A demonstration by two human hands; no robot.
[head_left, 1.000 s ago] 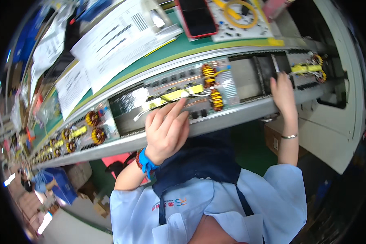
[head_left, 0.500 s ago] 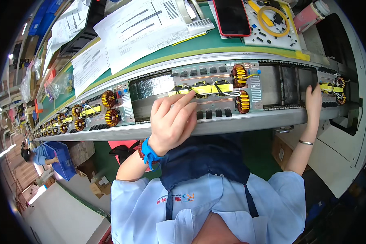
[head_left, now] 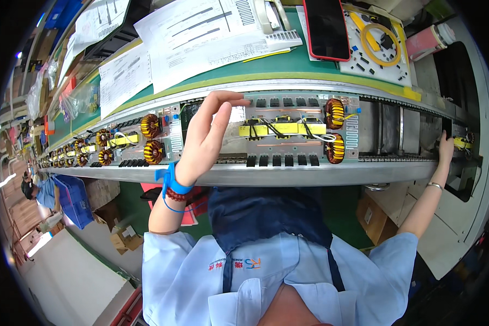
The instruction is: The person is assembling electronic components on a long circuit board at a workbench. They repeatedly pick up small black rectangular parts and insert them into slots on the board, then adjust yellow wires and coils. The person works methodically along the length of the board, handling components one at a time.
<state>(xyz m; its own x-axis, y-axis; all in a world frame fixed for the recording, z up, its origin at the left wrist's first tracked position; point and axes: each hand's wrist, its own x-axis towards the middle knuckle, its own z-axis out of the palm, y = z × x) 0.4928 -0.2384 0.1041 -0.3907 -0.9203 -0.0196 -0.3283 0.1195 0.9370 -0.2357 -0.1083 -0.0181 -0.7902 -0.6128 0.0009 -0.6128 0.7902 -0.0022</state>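
A circuit board [head_left: 342, 117] lies in the conveyor rails before me, with a yellow-taped transformer [head_left: 282, 129], two copper-wound coils and rows of black parts. My left hand [head_left: 206, 127] is at the board's left end, fingers stretched toward its far corner and thumb apart. It is open; whether the fingertips touch the board cannot be told. Far right, my right hand [head_left: 445, 148] is at the left edge of another circuit board [head_left: 463, 142], one finger raised and nothing visibly gripped. Other fingers are partly hidden.
More coil-bearing boards [head_left: 108, 146] line the conveyor to the left. Beyond the rail [head_left: 201, 89] lie papers [head_left: 201, 43], a red-edged phone [head_left: 326, 30], a tray with a yellow tape roll [head_left: 379, 46] and a pink bottle [head_left: 426, 43]. A white machine [head_left: 437, 239] stands right.
My left hand has left the middle of the near board for its left end, fingers straightening. My right hand has moved right, and the rightmost board sits farther right. The view shifted slightly.
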